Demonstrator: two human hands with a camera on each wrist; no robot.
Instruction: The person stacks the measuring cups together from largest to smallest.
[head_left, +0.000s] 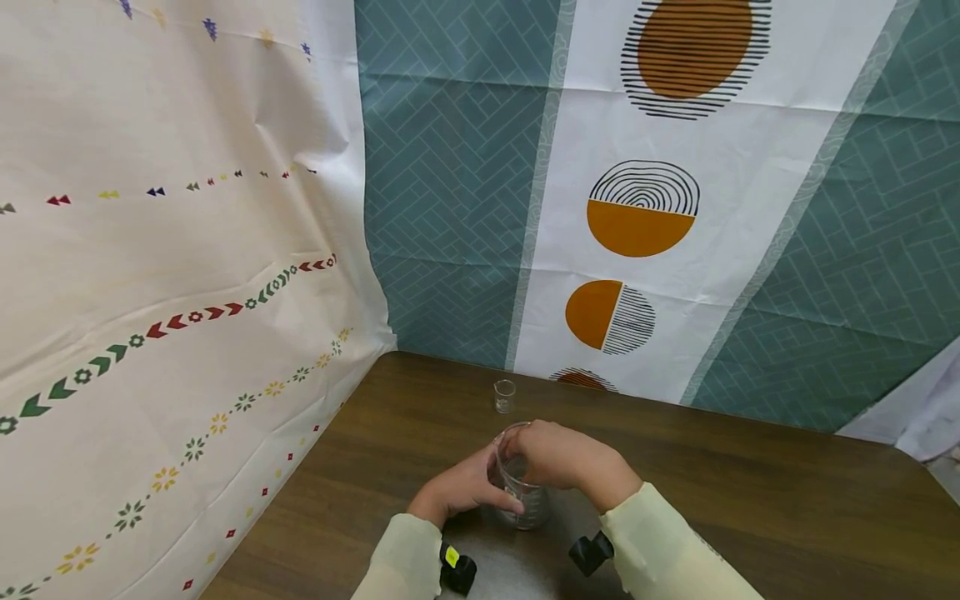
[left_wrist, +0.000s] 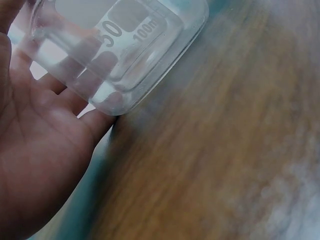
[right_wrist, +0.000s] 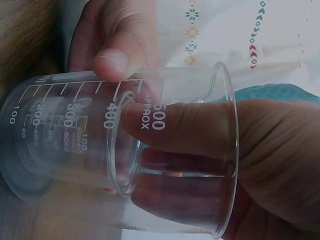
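A large clear graduated beaker (head_left: 532, 510) stands on the table between both hands. My left hand (head_left: 472, 485) grips its side, the thumb in front; in the left wrist view its fingers (left_wrist: 82, 97) lie behind the glass. From above, my right hand (head_left: 566, 454) reaches into the mouth. Inside the large beaker sits a smaller beaker (right_wrist: 114, 155), its rim near the 400 mark in the right wrist view. The right thumb (right_wrist: 175, 125) and fingers pinch that rim. Whether further glass is nested deeper is hard to tell through the walls.
A tiny beaker (head_left: 505, 397) stands toward the back of the brown wooden table (head_left: 712, 483). Patterned cloth hangs along the left side (head_left: 150, 375) and across the back (head_left: 450, 208).
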